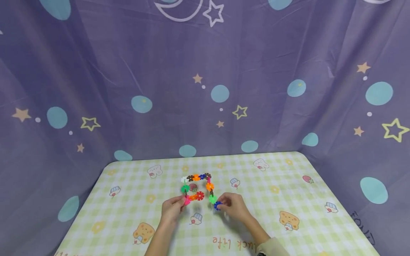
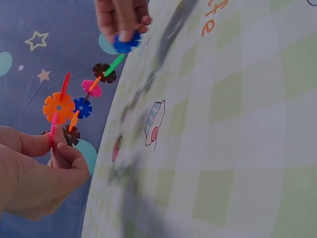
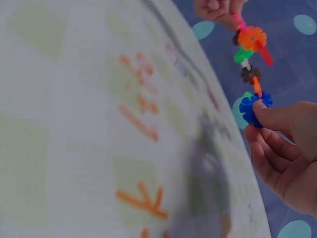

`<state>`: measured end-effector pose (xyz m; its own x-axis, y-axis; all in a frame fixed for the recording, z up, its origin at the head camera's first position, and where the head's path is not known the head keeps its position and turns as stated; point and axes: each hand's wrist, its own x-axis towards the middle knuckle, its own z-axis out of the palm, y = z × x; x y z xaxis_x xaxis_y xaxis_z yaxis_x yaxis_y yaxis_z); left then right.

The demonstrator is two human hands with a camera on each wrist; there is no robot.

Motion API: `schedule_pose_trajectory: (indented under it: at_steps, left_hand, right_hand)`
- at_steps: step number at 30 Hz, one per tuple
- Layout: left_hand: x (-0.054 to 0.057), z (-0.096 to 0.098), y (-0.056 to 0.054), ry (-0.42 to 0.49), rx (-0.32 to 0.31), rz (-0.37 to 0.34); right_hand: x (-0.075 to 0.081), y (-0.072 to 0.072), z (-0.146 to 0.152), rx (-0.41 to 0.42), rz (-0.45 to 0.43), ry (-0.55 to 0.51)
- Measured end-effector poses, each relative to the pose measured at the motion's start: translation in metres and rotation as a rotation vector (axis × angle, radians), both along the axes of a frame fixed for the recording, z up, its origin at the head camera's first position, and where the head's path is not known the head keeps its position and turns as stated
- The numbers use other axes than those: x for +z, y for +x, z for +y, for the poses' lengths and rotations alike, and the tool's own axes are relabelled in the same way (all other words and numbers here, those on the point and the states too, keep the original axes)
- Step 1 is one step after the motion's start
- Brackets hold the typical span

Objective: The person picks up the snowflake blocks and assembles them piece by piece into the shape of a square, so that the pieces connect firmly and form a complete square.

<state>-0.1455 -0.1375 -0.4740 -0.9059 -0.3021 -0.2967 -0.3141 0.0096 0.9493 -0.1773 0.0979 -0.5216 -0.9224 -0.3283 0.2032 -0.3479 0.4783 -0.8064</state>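
Observation:
A chain of colourful notched plastic snowflake discs (image 1: 196, 177) is linked into a nearly closed frame, held up above the table. My left hand (image 1: 172, 209) pinches a pink disc (image 2: 53, 130) at the near left corner. From that corner a short branch runs inward, through orange to a red disc (image 1: 200, 195). At the near right end, my right hand (image 1: 235, 207) pinches a blue disc (image 3: 255, 108) between thumb and fingers. This blue disc joins a light green disc (image 1: 213, 199). A gap separates the red disc from the blue one.
The table (image 1: 256, 199) wears a green-and-white checked cloth printed with cupcakes, bread and lettering. Behind it hangs a purple curtain (image 1: 179, 117) with stars and blue spots. Shadows of the hands and chain fall on the cloth.

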Motion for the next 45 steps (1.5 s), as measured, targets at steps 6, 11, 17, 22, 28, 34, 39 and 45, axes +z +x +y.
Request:
schedule_pose_trajectory:
  at_steps: [6,11,17,22,28,34,39,45]
  left_hand:
    - [0.000,0.002,0.002,0.001,-0.030,0.029]
    - [0.000,0.006,0.002,-0.026,-0.044,0.008]
    - [-0.001,0.007,0.003,-0.025,-0.061,0.003]
    - [0.000,0.007,0.004,-0.013,-0.084,0.006]
    - [0.003,0.007,0.005,-0.013,-0.094,0.004]
    - [0.005,0.007,0.006,-0.023,-0.101,0.010]
    - [0.004,0.009,0.006,-0.028,-0.097,0.006]
    - [0.006,0.013,0.007,-0.052,-0.077,0.013]
  right_hand:
    - [0.014,0.002,-0.006,-0.019,-0.059,-0.151]
    - [0.021,0.003,-0.011,-0.070,-0.108,-0.206]
    - [0.026,0.005,-0.016,-0.112,-0.130,-0.285]
    - [0.026,0.005,-0.019,-0.121,-0.148,-0.311]
    - [0.025,0.005,-0.021,-0.123,-0.147,-0.329]
    - [0.030,0.010,-0.023,-0.133,-0.151,-0.355]
    - [0.026,0.007,-0.022,-0.114,-0.139,-0.360]
    - [0.033,0.012,-0.022,-0.079,-0.111,-0.318]
